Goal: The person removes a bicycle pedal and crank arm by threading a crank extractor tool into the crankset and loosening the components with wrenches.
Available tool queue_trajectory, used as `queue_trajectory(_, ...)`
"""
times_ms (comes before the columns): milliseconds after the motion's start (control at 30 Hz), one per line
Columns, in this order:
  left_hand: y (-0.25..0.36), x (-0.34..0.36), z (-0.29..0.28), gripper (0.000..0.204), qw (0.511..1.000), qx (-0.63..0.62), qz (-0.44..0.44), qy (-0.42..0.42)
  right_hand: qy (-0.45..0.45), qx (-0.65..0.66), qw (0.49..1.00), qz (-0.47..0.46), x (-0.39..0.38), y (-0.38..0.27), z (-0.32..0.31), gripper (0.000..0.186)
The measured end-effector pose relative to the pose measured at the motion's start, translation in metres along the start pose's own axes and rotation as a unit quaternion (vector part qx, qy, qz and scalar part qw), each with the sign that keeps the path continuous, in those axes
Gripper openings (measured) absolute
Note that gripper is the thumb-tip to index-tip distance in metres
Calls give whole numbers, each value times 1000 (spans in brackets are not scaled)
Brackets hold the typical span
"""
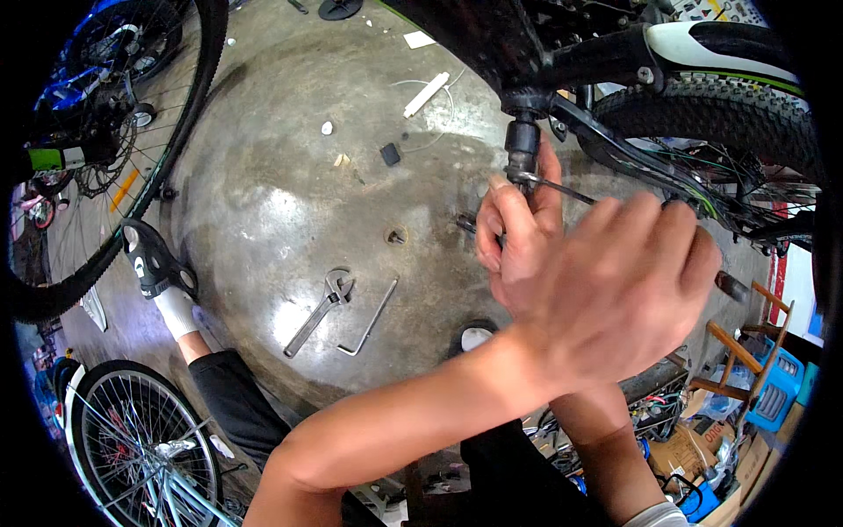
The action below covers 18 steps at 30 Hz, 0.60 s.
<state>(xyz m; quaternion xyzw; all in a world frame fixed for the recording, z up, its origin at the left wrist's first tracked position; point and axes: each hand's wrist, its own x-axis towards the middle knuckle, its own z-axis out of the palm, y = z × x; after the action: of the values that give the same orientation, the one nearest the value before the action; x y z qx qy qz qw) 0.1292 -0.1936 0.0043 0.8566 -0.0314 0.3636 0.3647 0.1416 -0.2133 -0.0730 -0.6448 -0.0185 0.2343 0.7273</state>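
Observation:
My forearms cross. My left hand (628, 277), at the right, is closed over the handle of a metal wrench (575, 195), whose head sits on a dark cylindrical fitting (522, 145) below the black bicycle frame (496, 48). My right hand (518, 224), left of it, has its fingers curled just under that fitting, around a dark tool (467, 223) that is mostly hidden. On the concrete floor lie an adjustable wrench (312, 321), a hex key (369, 325) and a small round part (395, 237).
A tyre (702, 123) is at upper right. Other bicycles (132, 457) line the left. My shoe (158, 263) is planted at left. A wooden stool (733, 351), blue plastic stool (777, 386) and cardboard boxes (694, 443) crowd the lower right. A white tube (426, 95) lies above centre.

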Motion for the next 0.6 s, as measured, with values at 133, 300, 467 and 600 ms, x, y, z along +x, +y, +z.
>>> queue_trajectory(133, -19, 8, -21, 14, 961, -205, -61, 178, 19, 58, 998, -25, 15, -6, -30, 67)
queue_trajectory(300, -59, -31, -72, 28, 822, -348, -345, 290, -17, 69, 997, 9, 6, -3, 0, 75)
queue_trajectory(467, -58, -32, -67, 25, 849, -315, -322, 278, -20, 70, 997, 5, 7, 3, 1, 72)
queue_trajectory(600, 1, 21, -1, 14, 981, -141, -47, 127, 30, 36, 999, -13, 9, -29, -22, 69)
